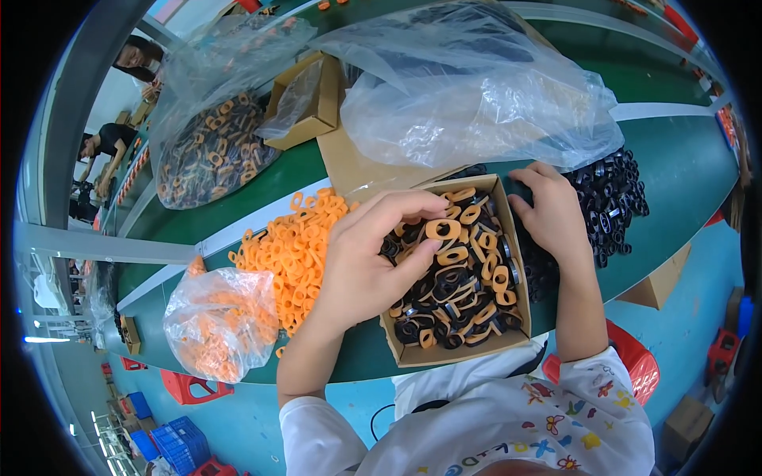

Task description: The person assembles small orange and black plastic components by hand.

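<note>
My left hand (357,254) reaches over a cardboard box (524,301). Its thumb and forefinger close around an orange oval ring (443,230). Loose orange and black oval pieces (452,282) fill the box, some apparently fitted together. Just past the box's right side is my right hand (548,208), with thumb and forefinger apart and nothing visible between them. It is beside a pile of small black rings (611,202), part of which lies under my forearm. To the left of my left hand, plain orange rings (290,254) are heaped on the green table (361,349).
A clear bag of orange rings (222,321) lies at the table's left edge. Farther back are a bag of orange and black pieces (214,151), a small open carton (305,103) and a large clear plastic bag (484,95). A red stool (635,361) stands below the right edge.
</note>
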A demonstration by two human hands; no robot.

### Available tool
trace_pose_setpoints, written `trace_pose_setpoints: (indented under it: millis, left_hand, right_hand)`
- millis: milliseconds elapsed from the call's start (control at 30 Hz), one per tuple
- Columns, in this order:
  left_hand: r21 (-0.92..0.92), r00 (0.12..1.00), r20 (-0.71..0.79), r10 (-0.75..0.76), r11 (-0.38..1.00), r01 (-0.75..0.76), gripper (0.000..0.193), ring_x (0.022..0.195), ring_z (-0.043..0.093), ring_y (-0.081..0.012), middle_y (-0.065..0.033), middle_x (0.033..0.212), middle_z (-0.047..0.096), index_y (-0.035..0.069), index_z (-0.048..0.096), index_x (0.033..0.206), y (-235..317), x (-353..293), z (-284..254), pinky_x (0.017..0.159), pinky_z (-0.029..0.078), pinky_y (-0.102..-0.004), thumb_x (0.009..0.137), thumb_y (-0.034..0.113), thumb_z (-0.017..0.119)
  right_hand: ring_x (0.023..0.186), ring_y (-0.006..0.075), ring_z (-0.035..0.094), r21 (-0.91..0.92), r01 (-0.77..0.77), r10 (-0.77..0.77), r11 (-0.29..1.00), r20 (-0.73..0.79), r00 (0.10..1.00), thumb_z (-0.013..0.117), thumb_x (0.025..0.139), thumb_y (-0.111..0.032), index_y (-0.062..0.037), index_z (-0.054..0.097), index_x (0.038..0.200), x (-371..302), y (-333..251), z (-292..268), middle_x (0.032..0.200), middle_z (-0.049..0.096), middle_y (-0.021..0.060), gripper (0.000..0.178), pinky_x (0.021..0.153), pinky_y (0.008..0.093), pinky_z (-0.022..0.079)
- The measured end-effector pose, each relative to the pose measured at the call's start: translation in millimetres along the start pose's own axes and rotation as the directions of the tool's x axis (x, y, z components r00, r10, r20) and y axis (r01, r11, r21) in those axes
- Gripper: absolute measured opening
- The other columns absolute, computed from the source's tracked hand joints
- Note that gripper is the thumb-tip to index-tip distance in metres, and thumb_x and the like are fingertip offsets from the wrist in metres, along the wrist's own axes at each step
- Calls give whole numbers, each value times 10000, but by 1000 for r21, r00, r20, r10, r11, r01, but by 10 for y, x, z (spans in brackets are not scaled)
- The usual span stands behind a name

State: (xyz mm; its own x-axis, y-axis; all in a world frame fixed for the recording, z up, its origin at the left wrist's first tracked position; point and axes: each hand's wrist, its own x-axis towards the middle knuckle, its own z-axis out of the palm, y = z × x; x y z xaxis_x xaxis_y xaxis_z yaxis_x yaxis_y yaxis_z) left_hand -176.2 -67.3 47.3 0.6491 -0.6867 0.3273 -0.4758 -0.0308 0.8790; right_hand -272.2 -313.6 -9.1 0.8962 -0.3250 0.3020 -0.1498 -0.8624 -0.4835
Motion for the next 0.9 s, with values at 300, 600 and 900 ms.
trace_pose_setpoints:
  millis: [300,600,900]
  left_hand:
    - [239,993,89,-78,969,55,354,971,685,-237,-121,1006,700,35,660,1102,68,92,-473,848,523,-330,756,24,734]
    - [652,952,96,-291,741,161,169,884,632,-336,-155,896,665,43,693,925,-540,88,-709,792,498,-422,777,127,691]
    - [620,977,-37,-212,761,189,193,770,652,-285,-151,841,679,23,731,962,-463,156,-676,721,511,-349,804,130,703]
  right_hand:
    - [705,310,617,-60,-103,101,993,-47,994,720,757,-45,27,669,1070,23,12,34,970,663,182,325,707,391,512]
    - [693,288,622,-40,-40,39,998,-34,999,692,763,-31,29,680,1041,32,63,89,948,669,180,286,696,390,513]
    - [700,151,612,714,-179,223,677,32,974,634,879,-18,40,663,1097,32,-72,-111,965,673,90,227,639,277,498]
